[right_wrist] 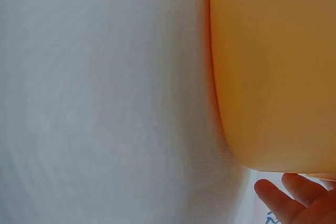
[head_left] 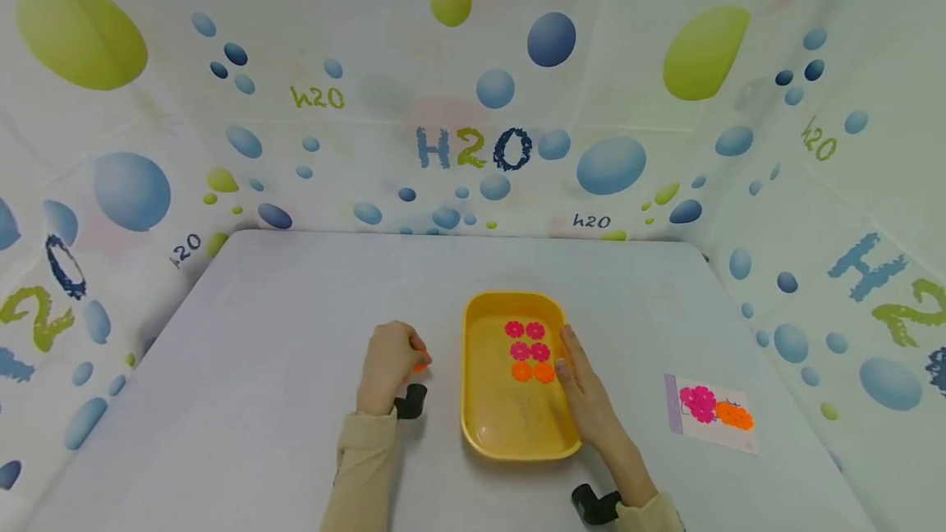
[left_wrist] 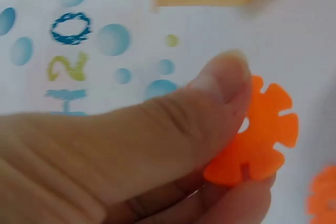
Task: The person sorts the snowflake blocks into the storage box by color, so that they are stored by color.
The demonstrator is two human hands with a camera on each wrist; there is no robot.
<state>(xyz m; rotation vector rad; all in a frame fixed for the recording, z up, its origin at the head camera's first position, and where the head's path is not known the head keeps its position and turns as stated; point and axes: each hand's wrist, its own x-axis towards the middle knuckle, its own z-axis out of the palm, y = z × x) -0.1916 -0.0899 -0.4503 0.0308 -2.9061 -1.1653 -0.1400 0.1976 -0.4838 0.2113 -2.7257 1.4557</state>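
My left hand pinches an orange notched, flower-like plastic disc between thumb and fingers, left of the tray and close over the table. Another orange disc shows partly at the edge of the left wrist view. The yellow tray holds pink discs in two rows, with two orange discs below them. At the tray's right side, my right hand rests against the rim with its fingers extended and thumb tip on the edge. In the right wrist view, its fingertips appear beside the tray wall.
A white card with a purple strip, bearing clustered pink and orange flower shapes, lies on the white table to the right. A patterned curtain encloses the table at the back and sides.
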